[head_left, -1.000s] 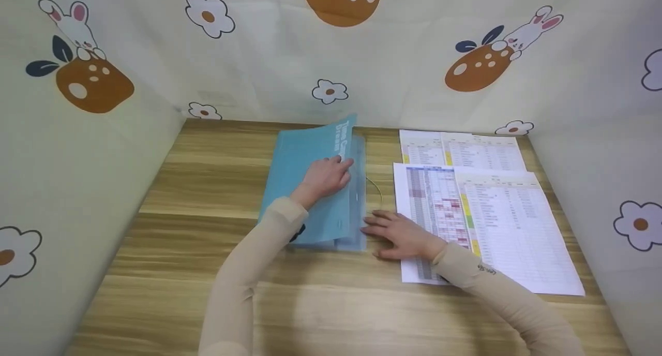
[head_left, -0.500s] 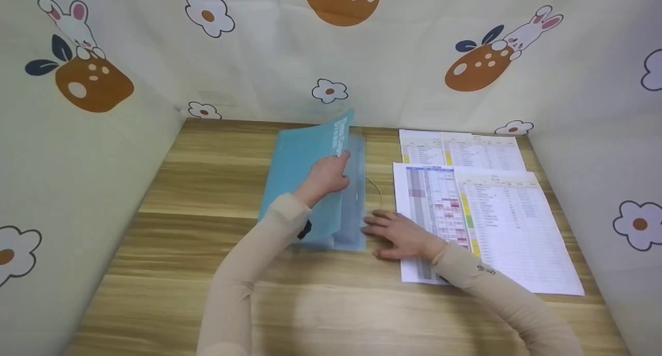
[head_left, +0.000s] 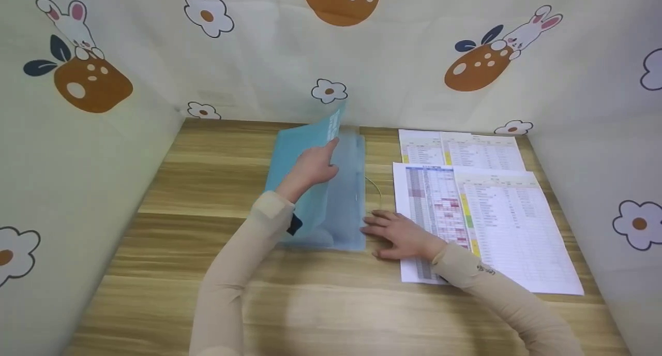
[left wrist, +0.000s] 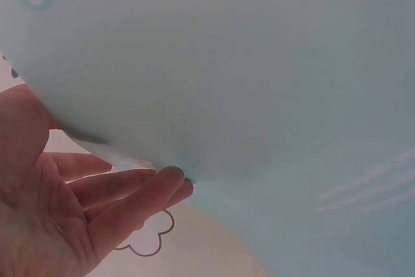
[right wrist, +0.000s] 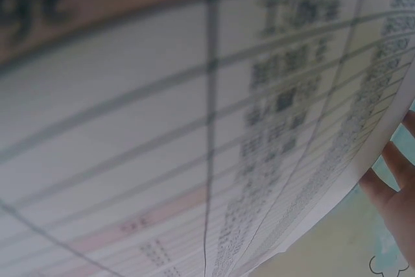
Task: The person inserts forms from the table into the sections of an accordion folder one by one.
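Note:
A blue plastic folder [head_left: 295, 144] lies on the wooden table, its lettered front cover lifted and leaning left. My left hand [head_left: 313, 165] holds the cover at its right edge. The left wrist view has the cover bending across most of the picture, with the fingers [left wrist: 146, 202] against its edge. Under the cover shows a translucent blue sheet or pocket [head_left: 346, 211]; its contents cannot be made out. My right hand [head_left: 398, 235] rests on the table with spread fingers, the tips at the folder's right edge. Its wrist lies over a printed sheet [head_left: 421, 216].
Several printed table sheets lie at the right, one pair [head_left: 517, 232] in front overlapping another pair [head_left: 483, 151] behind. A thin cord [head_left: 379, 190] loops out from the folder's right side. Patterned fabric walls [head_left: 258, 61] enclose the table at the back and sides.
My left hand has moved left and slightly up, swinging the folder's cover leftward and exposing more of the translucent layer beneath. The right hand has stayed in place.

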Tool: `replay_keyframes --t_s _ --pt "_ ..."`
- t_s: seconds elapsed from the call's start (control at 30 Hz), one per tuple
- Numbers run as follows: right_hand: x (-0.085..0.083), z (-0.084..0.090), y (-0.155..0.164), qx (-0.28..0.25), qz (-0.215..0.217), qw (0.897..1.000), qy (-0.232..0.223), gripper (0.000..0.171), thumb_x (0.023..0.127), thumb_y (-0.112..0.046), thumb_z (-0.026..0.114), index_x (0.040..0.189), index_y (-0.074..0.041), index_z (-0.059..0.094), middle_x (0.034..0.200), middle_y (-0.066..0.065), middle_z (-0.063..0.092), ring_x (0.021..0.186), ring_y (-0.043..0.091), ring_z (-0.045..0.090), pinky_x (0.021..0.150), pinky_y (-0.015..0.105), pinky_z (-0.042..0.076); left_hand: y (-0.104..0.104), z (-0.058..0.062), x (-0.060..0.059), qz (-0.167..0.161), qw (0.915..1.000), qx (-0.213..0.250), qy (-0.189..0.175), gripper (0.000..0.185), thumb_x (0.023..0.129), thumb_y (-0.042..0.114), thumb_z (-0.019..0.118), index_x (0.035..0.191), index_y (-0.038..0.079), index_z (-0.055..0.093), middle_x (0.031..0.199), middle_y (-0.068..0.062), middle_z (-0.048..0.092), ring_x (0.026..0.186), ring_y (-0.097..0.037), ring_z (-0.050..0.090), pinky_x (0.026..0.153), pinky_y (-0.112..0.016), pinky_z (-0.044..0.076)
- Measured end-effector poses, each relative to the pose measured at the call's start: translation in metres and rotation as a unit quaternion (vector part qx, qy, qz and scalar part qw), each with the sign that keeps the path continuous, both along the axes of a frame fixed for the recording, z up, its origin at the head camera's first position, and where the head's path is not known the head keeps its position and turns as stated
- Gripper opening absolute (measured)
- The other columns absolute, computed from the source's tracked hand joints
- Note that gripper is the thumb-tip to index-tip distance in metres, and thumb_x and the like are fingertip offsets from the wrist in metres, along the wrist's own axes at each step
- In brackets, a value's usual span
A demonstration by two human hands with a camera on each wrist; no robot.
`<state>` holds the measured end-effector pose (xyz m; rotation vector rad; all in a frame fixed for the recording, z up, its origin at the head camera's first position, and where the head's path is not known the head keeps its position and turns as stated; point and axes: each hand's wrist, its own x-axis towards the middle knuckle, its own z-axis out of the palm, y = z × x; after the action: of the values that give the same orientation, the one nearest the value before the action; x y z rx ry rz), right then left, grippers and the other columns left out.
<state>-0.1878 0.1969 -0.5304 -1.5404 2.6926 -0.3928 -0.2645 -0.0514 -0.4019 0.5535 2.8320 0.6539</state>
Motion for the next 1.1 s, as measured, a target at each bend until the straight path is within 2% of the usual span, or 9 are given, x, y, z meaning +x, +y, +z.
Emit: replay_keyframes --t_s 0.13,0.23,0.3,0.37,0.5,0.7,0.9,1.03,1.1 --pt "0.0 0.001 0.0 -0.003 0.001 1.0 -0.002 0.057 0.079 -0.045 0.055 0.128 -0.016 0.047 0.133 0.006 0.04 0.124 0.03 0.028 0.093 0.048 0.027 -0.01 0.005 -0.001 -0.004 0.9996 0.026 -0.006 0.062 0.081 0.01 0.046 0.139 0.008 0.025 0.058 -0.004 0.043 0.041 -0.013 0.024 0.041 -0.027 0.026" --pt "0.0 0.001 -0.001 -0.004 0.002 1.0 -0.004 0.057 0.079 -0.045 0.055 0.128 -0.016 0.047 0.133 0.007 0.04 0.123 0.031 0.028 0.092 0.049 0.027 -0.018 0.007 -0.003 -0.006 0.9991 0.042 -0.007 0.062 0.08 0.011 0.046 0.139 0.008 0.026 0.085 -0.011 0.058 0.042 -0.012 0.024 0.044 -0.027 0.028" --pt "0.001 0.001 -0.001 -0.001 0.002 1.0 -0.005 0.057 0.08 -0.045 0.055 0.128 -0.015 0.047 0.133 0.007 0.04 0.123 0.031 0.027 0.093 0.049 0.026 -0.023 0.008 -0.004 -0.004 0.9982 0.059 -0.014 0.062 0.08 0.011 0.046 0.139 0.009 0.025 0.108 -0.016 0.056 0.043 -0.012 0.027 0.046 -0.026 0.032" --pt "0.001 0.002 -0.001 0.003 0.001 1.0 -0.006 0.057 0.08 -0.045 0.054 0.129 -0.015 0.046 0.133 0.007 0.039 0.123 0.031 0.027 0.093 0.049 0.026 -0.028 0.007 -0.006 0.001 0.9959 0.086 -0.028 0.062 0.081 0.012 0.047 0.139 0.011 0.025 0.121 -0.018 0.049 0.043 -0.012 0.035 0.049 -0.026 0.038" --pt "0.001 0.003 -0.001 0.007 -0.002 1.0 -0.008 0.058 0.08 -0.045 0.054 0.129 -0.016 0.046 0.134 0.007 0.039 0.124 0.031 0.027 0.093 0.049 0.025 -0.038 0.003 -0.007 0.019 0.9867 0.151 -0.057 0.063 0.081 0.011 0.048 0.139 0.016 0.024 0.125 -0.019 0.044 0.046 -0.015 0.049 0.054 -0.029 0.046" --pt "0.003 0.005 -0.001 0.007 -0.004 1.0 -0.018 0.058 0.08 -0.044 0.054 0.129 -0.016 0.045 0.134 0.006 0.039 0.124 0.031 0.026 0.094 0.049 0.024 -0.051 0.001 -0.005 0.05 0.9698 0.227 -0.074 0.061 0.081 0.011 0.049 0.138 0.021 0.028 0.126 -0.015 0.044 0.047 -0.017 0.05 0.053 -0.029 0.046" --pt "0.003 0.005 -0.001 0.007 -0.002 1.0 -0.013 0.058 0.08 -0.044 0.055 0.129 -0.015 0.046 0.134 0.007 0.039 0.124 0.032 0.026 0.094 0.049 0.024 -0.06 0.004 -0.005 0.041 0.9675 0.242 -0.062 0.058 0.083 0.011 0.048 0.138 0.018 0.03 0.125 -0.014 0.045 0.086 -0.017 0.056 0.053 -0.03 0.047" --pt "0.003 0.005 -0.001 0.005 0.0 1.0 -0.014 0.058 0.08 -0.044 0.055 0.129 -0.015 0.045 0.134 0.007 0.039 0.124 0.032 0.027 0.094 0.049 0.025 -0.062 0.004 -0.005 0.033 0.9659 0.247 -0.071 0.058 0.084 0.011 0.048 0.138 0.018 0.029 0.128 -0.013 0.042 0.098 -0.02 0.052 0.055 -0.031 0.048" --pt "0.003 0.004 -0.002 0.008 -0.001 1.0 -0.014 0.058 0.08 -0.044 0.055 0.13 -0.016 0.045 0.134 0.007 0.038 0.124 0.032 0.026 0.094 0.049 0.025 -0.061 0.002 -0.006 0.031 0.9661 0.246 -0.073 0.058 0.084 0.012 0.048 0.138 0.018 0.029 0.13 -0.012 0.04 0.099 -0.021 0.052 0.055 -0.031 0.047"
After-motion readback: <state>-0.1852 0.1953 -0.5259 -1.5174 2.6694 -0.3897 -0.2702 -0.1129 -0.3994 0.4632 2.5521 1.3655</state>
